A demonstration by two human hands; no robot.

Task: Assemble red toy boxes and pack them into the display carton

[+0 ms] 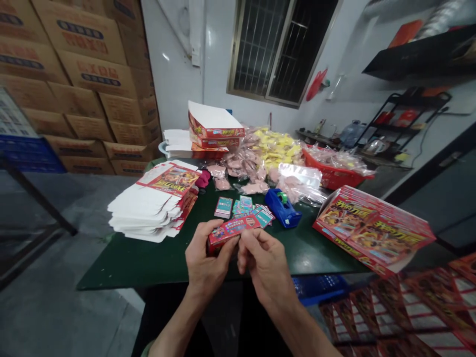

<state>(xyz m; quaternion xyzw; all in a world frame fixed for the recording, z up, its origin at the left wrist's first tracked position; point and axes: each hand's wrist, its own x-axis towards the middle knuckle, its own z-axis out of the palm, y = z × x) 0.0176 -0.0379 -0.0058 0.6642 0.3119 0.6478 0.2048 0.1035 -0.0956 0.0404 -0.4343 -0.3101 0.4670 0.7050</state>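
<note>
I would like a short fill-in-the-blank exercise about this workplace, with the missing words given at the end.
1. The left hand grips a small printed box whose main colour is ____.
2. Seen in this view, the tape dispenser lies to the ____ of the teal cards.
3. The tabletop is dark ____.
4. Cardboard boxes are stacked high on the ____ side of this view.

Missing words: red; right; green; left.
</note>
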